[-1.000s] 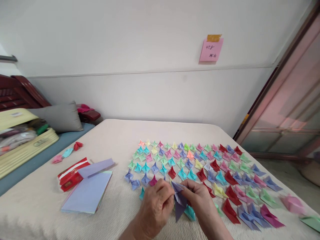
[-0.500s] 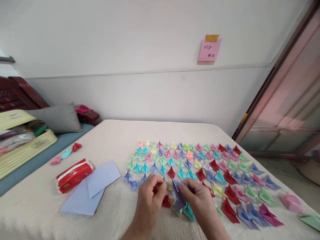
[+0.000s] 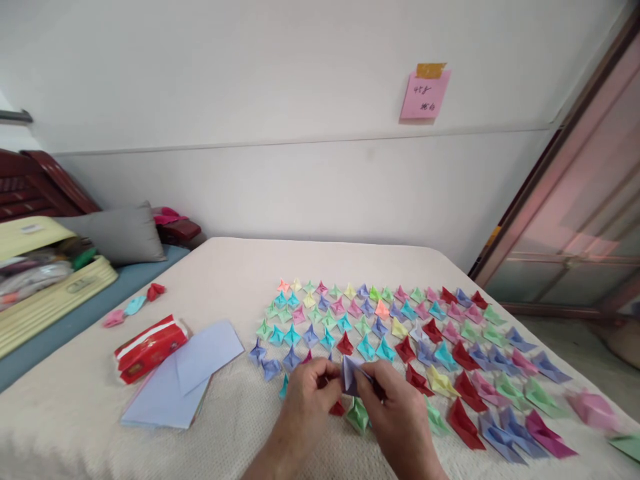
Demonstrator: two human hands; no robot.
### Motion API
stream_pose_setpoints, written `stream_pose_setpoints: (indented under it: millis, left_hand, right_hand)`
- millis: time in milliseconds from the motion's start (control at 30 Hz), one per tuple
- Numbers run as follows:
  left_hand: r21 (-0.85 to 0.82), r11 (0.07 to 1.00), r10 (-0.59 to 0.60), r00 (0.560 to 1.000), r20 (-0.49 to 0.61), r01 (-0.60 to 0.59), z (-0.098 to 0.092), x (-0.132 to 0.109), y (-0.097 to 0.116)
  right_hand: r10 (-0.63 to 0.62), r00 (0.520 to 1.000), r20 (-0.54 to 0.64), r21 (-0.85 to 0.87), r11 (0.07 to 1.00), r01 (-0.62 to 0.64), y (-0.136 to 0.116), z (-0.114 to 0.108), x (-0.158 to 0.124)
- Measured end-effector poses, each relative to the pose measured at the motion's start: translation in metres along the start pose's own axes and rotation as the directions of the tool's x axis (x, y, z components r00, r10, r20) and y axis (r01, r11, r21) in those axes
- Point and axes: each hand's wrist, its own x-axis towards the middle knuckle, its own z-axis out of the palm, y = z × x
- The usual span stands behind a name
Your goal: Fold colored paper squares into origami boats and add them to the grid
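Note:
A piece of folded lavender paper is held up between my two hands, over the rows of small origami pieces. My right hand pinches its right side between thumb and fingers. Curled at the left edge of the same paper is my left hand, its thumb and index finger closed there. My fingers cover part of the paper. Just below it, a green origami piece and a red one lie on the cloth, partly hidden by my hands.
Several rows of coloured folded-paper pieces spread over the cream tablecloth. To the left lie lavender paper sheets and a red tissue pack. A pink note hangs on the wall. A yellow box stands beyond the left edge.
My left hand has moved right and closed at the lavender paper's left edge. The paper has been raised and turned in my right hand. The view has shifted slightly.

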Motion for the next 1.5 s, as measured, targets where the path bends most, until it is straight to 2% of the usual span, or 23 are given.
stream_pose_setpoints:
  millis: [67,133,267,367,500,667,733,800,867,900,967,1000,1033,1100,1167,1267,1400,1500]
  left_hand:
    - [-0.051,0.998,-0.045,0.998,0.04,0.047,0.0,0.0,-0.001]
    - [-0.132,0.986,-0.096,0.994,0.05,0.102,0.0,0.0,-0.002]
    - [-0.246,0.964,-0.084,0.994,0.072,0.099,0.0,-0.001,-0.003]
    - [-0.276,0.956,-0.074,0.991,0.108,0.101,0.001,0.001,-0.007]
    - [-0.369,0.925,-0.082,0.996,0.04,0.091,0.001,0.002,-0.01]
    - [-0.498,0.865,-0.044,0.998,0.048,0.062,0.0,-0.002,-0.002]
    - [-0.493,0.868,-0.05,0.998,0.042,0.064,0.0,-0.001,0.0]
    - [-0.458,0.886,-0.074,0.997,0.008,0.07,0.0,0.0,-0.001]
    - [-0.444,0.893,-0.099,0.995,-0.032,0.075,-0.001,0.002,-0.003]
    - [-0.45,0.89,-0.108,0.993,-0.045,0.077,-0.001,0.002,-0.004]
    - [-0.473,0.878,-0.116,0.992,-0.057,0.075,-0.002,0.002,-0.006]
    - [-0.485,0.872,-0.111,0.992,-0.058,0.069,-0.002,0.002,-0.007]
    - [-0.495,0.867,-0.1,0.994,-0.053,0.061,-0.003,0.001,-0.008]
    - [-0.505,0.862,-0.07,0.997,-0.024,0.049,-0.002,0.001,-0.009]
    - [-0.485,0.874,-0.033,0.999,0.001,0.029,-0.002,0.001,-0.012]
    - [-0.397,0.918,0.017,1.0,0.0,-0.016,-0.001,0.004,-0.015]
    - [-0.351,0.935,0.04,0.998,-0.056,-0.057,0.0,0.005,-0.016]
    - [-0.314,0.936,0.122,0.983,-0.139,-0.161,0.0,0.0,-0.012]
  right_hand:
    - [-0.157,0.987,-0.033,-0.08,0.985,0.154,-0.001,-0.001,-0.001]
    - [-0.295,0.953,-0.067,-0.167,0.945,0.28,-0.003,-0.001,-0.002]
    - [-0.451,0.887,-0.1,-0.318,0.859,0.401,-0.006,-0.001,-0.001]
    - [-0.512,0.852,-0.107,-0.337,0.825,0.453,-0.007,0.0,-0.001]
    - [-0.578,0.809,-0.106,-0.323,0.789,0.522,-0.008,0.0,-0.003]
    - [-0.604,0.795,-0.058,-0.363,0.755,0.547,-0.009,0.001,-0.005]
    - [-0.611,0.79,-0.05,-0.35,0.752,0.559,-0.009,0.002,-0.005]
    - [-0.588,0.806,-0.072,-0.27,0.789,0.552,-0.009,0.003,-0.006]
    - [-0.491,0.861,-0.132,-0.132,0.87,0.476,-0.008,0.001,-0.007]
    - [-0.395,0.905,-0.158,-0.048,0.918,0.393,-0.007,0.0,-0.006]
    - [-0.12,0.982,-0.146,0.148,0.979,0.141,-0.006,-0.003,-0.003]
    - [0.028,0.994,-0.101,0.255,0.967,-0.001,-0.006,-0.004,0.0]
    - [0.156,0.987,-0.032,0.362,0.922,-0.134,-0.006,-0.006,0.003]
    - [0.307,0.943,0.131,0.548,0.77,-0.327,-0.007,-0.008,0.009]
    - [0.341,0.904,0.257,0.655,0.626,-0.423,-0.009,-0.009,0.013]
    - [0.357,0.879,0.316,0.703,0.534,-0.469,-0.012,-0.009,0.015]
    - [0.371,0.875,0.312,0.701,0.531,-0.476,-0.012,-0.01,0.011]
    - [0.339,0.896,0.286,0.69,0.576,-0.438,-0.012,-0.012,0.007]
